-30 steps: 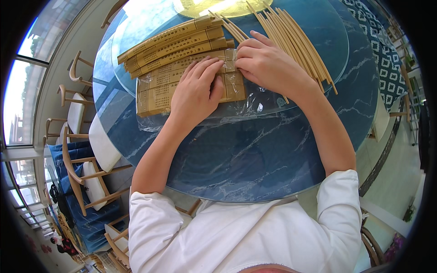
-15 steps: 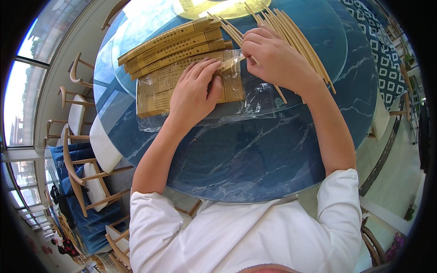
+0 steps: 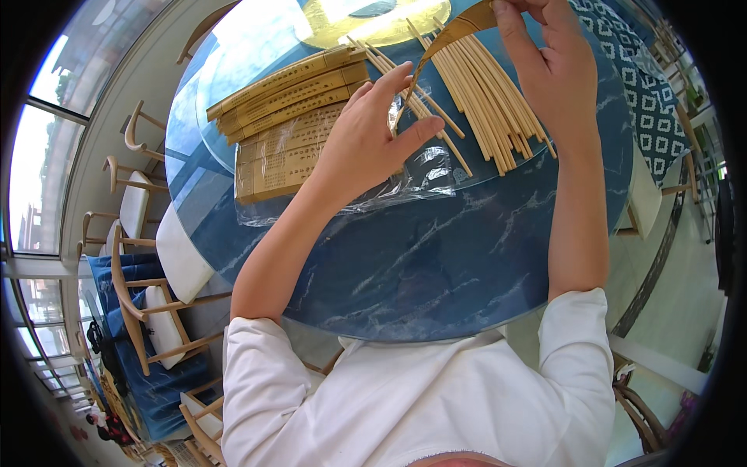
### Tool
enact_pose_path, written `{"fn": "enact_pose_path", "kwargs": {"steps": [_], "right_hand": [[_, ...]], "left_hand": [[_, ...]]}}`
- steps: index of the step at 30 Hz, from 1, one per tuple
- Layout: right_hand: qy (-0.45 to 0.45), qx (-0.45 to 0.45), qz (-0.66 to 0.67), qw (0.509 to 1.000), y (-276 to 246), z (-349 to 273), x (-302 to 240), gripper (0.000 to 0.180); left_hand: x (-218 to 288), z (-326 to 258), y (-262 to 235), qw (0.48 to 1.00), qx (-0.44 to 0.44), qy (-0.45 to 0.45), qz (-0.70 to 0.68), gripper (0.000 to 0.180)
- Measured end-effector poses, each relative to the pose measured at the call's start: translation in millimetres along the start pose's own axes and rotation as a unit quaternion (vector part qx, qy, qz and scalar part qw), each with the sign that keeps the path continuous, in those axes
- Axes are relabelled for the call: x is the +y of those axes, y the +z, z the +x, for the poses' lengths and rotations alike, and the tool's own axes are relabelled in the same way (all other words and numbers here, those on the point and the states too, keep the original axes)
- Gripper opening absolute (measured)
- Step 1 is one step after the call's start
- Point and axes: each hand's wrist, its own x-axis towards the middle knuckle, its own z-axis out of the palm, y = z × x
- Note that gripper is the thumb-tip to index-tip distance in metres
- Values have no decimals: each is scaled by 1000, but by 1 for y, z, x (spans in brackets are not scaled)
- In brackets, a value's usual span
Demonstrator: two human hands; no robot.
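Observation:
My right hand (image 3: 548, 66) is raised over the far side of the table and pinches the top end of a long tan paper sleeve (image 3: 455, 31). The sleeve slants down to my left hand (image 3: 366, 144), whose thumb and forefinger close on its lower end. That hand hovers over a clear plastic pack (image 3: 284, 156) of flat tan sleeves. Loose bamboo chopsticks (image 3: 486, 105) lie fanned out under the right hand. Behind the pack, more tan sleeves are stacked (image 3: 288, 86).
The round blue marble table (image 3: 436, 257) carries a glass turntable (image 3: 233, 47) with a gold centre (image 3: 366, 23). Wooden chairs with white cushions (image 3: 140, 210) stand to the left. A patterned blue cushion (image 3: 650, 86) is at the right.
My right hand has risen from the pack toward the far side, pulling one sleeve up and out. My left hand has lifted its fingers off the pack and taken the sleeve's lower end.

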Motion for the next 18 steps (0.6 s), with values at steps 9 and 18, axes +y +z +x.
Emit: {"fn": "enact_pose_path", "kwargs": {"steps": [9, 18], "right_hand": [[5, -31, 94, 995, -26, 4, -13, 9], [-66, -251, 74, 963, 30, -36, 24, 12]], "left_hand": [[-11, 15, -47, 979, 115, 78, 147, 22], [-18, -25, -49, 988, -37, -55, 139, 50]]}}
